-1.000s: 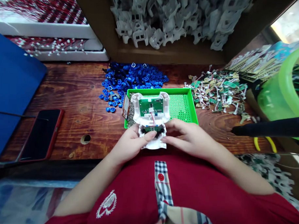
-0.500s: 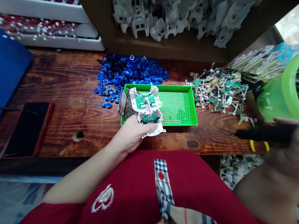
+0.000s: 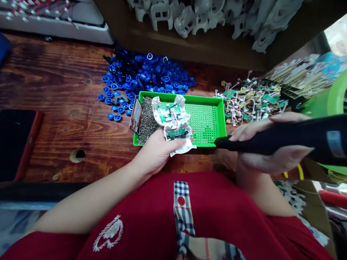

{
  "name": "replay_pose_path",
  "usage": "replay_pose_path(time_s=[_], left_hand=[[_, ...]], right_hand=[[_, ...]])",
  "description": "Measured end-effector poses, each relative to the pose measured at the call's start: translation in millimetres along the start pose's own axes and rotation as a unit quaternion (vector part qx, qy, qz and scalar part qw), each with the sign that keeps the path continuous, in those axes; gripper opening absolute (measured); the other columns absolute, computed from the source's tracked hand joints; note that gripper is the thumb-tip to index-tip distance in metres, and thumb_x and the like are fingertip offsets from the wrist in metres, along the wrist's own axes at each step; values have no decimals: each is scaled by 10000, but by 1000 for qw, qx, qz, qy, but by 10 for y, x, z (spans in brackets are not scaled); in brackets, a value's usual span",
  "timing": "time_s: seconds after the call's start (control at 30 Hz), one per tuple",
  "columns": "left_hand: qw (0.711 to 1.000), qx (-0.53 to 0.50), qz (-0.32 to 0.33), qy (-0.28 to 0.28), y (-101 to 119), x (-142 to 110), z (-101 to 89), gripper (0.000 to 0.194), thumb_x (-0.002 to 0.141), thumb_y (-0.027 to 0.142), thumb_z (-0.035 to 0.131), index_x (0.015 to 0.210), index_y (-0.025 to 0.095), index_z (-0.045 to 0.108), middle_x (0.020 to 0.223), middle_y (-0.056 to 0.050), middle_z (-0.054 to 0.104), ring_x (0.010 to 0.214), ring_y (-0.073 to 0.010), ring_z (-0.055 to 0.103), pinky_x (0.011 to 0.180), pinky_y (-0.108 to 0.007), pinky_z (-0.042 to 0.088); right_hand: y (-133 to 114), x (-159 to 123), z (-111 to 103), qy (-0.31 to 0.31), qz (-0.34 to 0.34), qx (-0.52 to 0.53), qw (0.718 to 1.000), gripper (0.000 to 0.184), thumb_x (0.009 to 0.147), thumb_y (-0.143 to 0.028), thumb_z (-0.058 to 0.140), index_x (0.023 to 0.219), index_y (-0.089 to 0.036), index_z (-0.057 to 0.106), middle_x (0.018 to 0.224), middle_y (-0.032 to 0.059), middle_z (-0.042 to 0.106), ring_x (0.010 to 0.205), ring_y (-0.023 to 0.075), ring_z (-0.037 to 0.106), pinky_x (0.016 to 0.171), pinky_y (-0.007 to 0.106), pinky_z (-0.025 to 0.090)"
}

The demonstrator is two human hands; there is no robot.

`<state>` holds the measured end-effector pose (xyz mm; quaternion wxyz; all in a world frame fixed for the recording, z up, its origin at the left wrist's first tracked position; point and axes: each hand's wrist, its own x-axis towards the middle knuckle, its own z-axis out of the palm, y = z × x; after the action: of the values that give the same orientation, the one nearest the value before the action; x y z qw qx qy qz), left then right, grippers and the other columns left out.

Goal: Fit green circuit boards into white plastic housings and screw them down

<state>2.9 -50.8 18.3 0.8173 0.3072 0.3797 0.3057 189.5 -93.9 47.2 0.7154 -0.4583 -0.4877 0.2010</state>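
My left hand (image 3: 154,149) grips a white plastic housing (image 3: 187,146) in two joined halves, thumb across the lower one. Green circuit boards (image 3: 177,133) sit inside both halves, linked by thin red and white wires. The housing is over the green tray (image 3: 223,124), whose left part holds many small screws (image 3: 145,119). My right hand (image 3: 277,160) is closed around a black electric screwdriver (image 3: 298,136). Its tip points left, near the tray's front right corner and apart from the housing.
Blue plastic parts (image 3: 152,74) lie heaped behind the tray. Wired small boards (image 3: 248,98) are piled right of it, near a green tub (image 3: 319,101). A phone (image 3: 12,145) rests at the left. White housings (image 3: 185,22) fill a box at the back.
My right hand has brought the electric screwdriver leftward from the far right to the tray's right corner. My left hand still holds the housing. The view has shifted slightly right.
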Motion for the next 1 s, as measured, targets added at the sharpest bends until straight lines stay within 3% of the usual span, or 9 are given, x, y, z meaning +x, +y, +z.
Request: replay_pose_path(time_s=[0.1,0.27,0.63,0.9,1.0], left_hand=[[1000,-2,4,-15,-5,0,-6,359,649,100,738,993,168,659,989,-42,713,889,-180,660,907,-342,469],[1000,8,6,-18,-3,15,-23,340,638,93,746,959,169,662,930,-28,712,901,-184,650,913,-353,463],[1000,25,6,-16,-20,21,-48,366,646,160,755,995,151,645,1125,-89,664,1012,-240,617,937,-404,442],[1000,-9,-2,-13,-3,21,-34,376,614,106,758,970,158,648,910,-36,706,859,-186,646,889,-361,462],[999,-29,-4,-14,-7,17,-31,408,619,117,760,1006,160,638,930,-39,705,874,-182,646,896,-354,459]], right_hand=[[148,-22,142,8,-43,48,998,315,787,-490,525,865,-188,482,501,-43,515,353,130,484,346,267,427],[189,-35,156,4,-34,56,998,338,766,-484,570,874,-171,504,513,-23,523,352,144,487,327,276,418],[184,-47,175,-15,-34,54,998,302,768,-453,576,864,-171,523,502,-30,515,359,135,489,338,271,427],[226,-66,169,-35,-48,51,997,252,763,-400,581,879,-181,531,522,-47,517,374,118,497,335,251,431],[155,-40,156,-19,-57,61,996,247,763,-392,567,879,-174,553,510,-36,530,371,127,504,338,257,428]])
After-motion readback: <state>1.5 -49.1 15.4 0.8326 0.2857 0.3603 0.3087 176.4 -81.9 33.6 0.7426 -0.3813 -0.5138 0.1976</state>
